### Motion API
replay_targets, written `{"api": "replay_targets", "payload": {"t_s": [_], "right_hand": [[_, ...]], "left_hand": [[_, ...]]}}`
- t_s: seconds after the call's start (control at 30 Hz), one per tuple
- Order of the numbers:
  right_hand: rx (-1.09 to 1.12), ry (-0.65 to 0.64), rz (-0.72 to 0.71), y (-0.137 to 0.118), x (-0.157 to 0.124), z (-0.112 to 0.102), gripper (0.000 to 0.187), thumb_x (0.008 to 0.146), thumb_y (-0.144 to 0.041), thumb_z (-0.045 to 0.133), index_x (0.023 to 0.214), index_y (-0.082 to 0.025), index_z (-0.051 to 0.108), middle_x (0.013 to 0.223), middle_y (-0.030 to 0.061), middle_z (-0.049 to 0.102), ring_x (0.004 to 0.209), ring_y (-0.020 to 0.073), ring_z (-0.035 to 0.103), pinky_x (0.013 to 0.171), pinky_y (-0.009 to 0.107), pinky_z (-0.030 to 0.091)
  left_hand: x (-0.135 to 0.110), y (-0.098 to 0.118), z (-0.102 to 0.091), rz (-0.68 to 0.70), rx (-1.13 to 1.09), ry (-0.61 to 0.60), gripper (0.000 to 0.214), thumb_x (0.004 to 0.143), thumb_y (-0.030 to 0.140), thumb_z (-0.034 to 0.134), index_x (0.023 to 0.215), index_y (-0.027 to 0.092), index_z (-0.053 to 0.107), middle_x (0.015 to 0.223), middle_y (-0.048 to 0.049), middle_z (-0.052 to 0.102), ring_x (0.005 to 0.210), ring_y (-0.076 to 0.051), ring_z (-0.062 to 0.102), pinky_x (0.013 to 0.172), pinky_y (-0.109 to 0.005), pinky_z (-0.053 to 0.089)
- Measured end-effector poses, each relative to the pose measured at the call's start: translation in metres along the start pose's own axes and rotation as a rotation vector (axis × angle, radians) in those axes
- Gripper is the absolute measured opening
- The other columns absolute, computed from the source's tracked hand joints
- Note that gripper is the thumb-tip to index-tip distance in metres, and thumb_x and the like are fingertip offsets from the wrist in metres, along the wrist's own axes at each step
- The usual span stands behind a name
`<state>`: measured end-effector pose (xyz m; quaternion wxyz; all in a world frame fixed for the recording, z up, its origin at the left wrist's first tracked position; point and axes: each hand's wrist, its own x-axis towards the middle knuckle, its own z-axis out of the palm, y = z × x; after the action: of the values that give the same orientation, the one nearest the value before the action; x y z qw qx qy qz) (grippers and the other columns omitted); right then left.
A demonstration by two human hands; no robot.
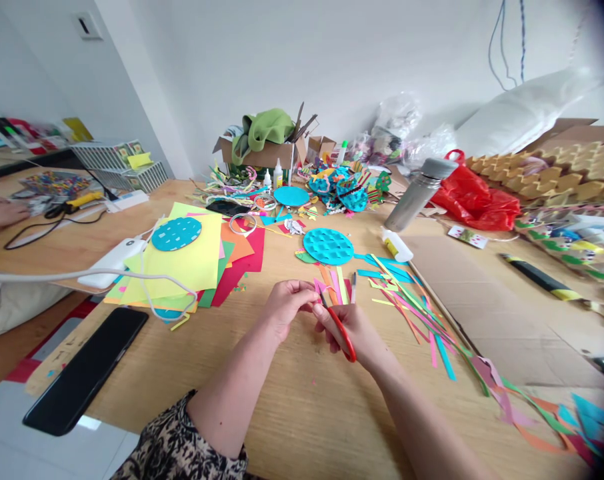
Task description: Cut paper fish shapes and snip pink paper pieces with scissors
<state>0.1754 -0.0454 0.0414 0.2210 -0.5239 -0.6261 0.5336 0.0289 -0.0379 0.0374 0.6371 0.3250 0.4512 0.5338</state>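
Red-handled scissors are gripped in my right hand, their blades pointing away from me toward my left fingertips. My left hand pinches a small piece of pink paper right at the blades. How far the blades are apart is hard to make out. Just beyond my hands lie several coloured paper strips and a pen. A blue oval paper piece with a dimpled surface rests farther back.
Stacked coloured paper and a black phone lie to the left. Rightward are a glue bottle, a metal flask, flat cardboard and a black-yellow cutter. Another person's hand shows at far left.
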Motion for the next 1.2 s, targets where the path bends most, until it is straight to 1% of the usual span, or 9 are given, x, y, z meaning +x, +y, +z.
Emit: {"api": "replay_targets", "payload": {"t_s": [0.23, 0.47, 0.7, 0.87, 0.93, 1.07, 1.2], "right_hand": [[0.021, -0.003, 0.009, 0.0012, 0.0008, -0.0003, 0.054, 0.076, -0.066, 0.062, 0.057, -0.015, 0.059, 0.039, -0.0022, 0.05, 0.033, 0.0097, 0.049, 0.032, 0.018, 0.031], [0.021, -0.007, 0.022, 0.0017, 0.0012, 0.0004, 0.054, 0.077, -0.066, 0.061, 0.057, -0.016, 0.059, 0.038, -0.0018, 0.051, 0.032, 0.0097, 0.048, 0.033, 0.019, 0.032], [0.009, -0.034, -0.031, 0.0031, 0.0001, -0.0013, 0.054, 0.078, -0.064, 0.061, 0.057, -0.015, 0.059, 0.04, -0.0009, 0.052, 0.034, 0.0092, 0.048, 0.036, 0.019, 0.033], [-0.009, -0.04, -0.008, -0.0018, -0.0017, -0.0035, 0.054, 0.077, -0.065, 0.06, 0.057, -0.015, 0.061, 0.039, -0.0011, 0.052, 0.032, 0.0082, 0.045, 0.033, 0.019, 0.029], [-0.008, -0.04, -0.002, -0.0037, -0.0024, -0.0038, 0.055, 0.077, -0.066, 0.06, 0.057, -0.015, 0.061, 0.039, -0.0014, 0.052, 0.031, 0.0078, 0.044, 0.032, 0.019, 0.028], [0.009, -0.039, 0.004, -0.0047, -0.003, -0.0036, 0.055, 0.076, -0.066, 0.061, 0.057, -0.015, 0.06, 0.04, -0.0013, 0.051, 0.033, 0.0085, 0.047, 0.032, 0.018, 0.028], [0.005, -0.042, -0.007, -0.0039, -0.0026, -0.0038, 0.055, 0.076, -0.066, 0.061, 0.057, -0.014, 0.061, 0.041, -0.0007, 0.052, 0.033, 0.0086, 0.047, 0.032, 0.018, 0.028]], "left_hand": [[0.0005, -0.0002, 0.0005, -0.015, -0.026, 0.028, 0.013, 0.057, 0.023, 0.07, 0.064, 0.013, 0.065, 0.063, -0.0022, 0.061, 0.059, -0.012, 0.055, 0.057, -0.024, 0.043], [-0.0003, -0.0014, 0.0025, -0.009, -0.007, 0.004, 0.013, 0.056, 0.023, 0.072, 0.061, 0.013, 0.065, 0.061, -0.0014, 0.06, 0.057, -0.01, 0.052, 0.057, -0.023, 0.042], [-0.0013, 0.0008, 0.0017, -0.009, 0.008, -0.031, 0.012, 0.056, 0.022, 0.07, 0.056, 0.013, 0.062, 0.059, -0.0006, 0.057, 0.056, -0.009, 0.05, 0.055, -0.021, 0.04], [-0.0014, 0.002, -0.0001, -0.028, 0.0, -0.041, 0.013, 0.055, 0.023, 0.072, 0.057, 0.014, 0.063, 0.062, -0.001, 0.059, 0.056, -0.01, 0.052, 0.058, -0.024, 0.042], [-0.0003, 0.0009, -0.0011, -0.034, -0.006, -0.033, 0.013, 0.055, 0.022, 0.072, 0.059, 0.014, 0.063, 0.062, -0.0013, 0.06, 0.057, -0.011, 0.052, 0.058, -0.025, 0.043], [0.0023, -0.0017, -0.0026, -0.037, -0.011, 0.003, 0.014, 0.053, 0.021, 0.072, 0.063, 0.013, 0.065, 0.065, -0.0024, 0.062, 0.059, -0.012, 0.054, 0.059, -0.026, 0.043], [0.003, -0.0022, -0.0027, -0.037, -0.008, 0.005, 0.014, 0.053, 0.021, 0.072, 0.063, 0.013, 0.066, 0.066, -0.0023, 0.062, 0.06, -0.012, 0.054, 0.06, -0.026, 0.042]]}}
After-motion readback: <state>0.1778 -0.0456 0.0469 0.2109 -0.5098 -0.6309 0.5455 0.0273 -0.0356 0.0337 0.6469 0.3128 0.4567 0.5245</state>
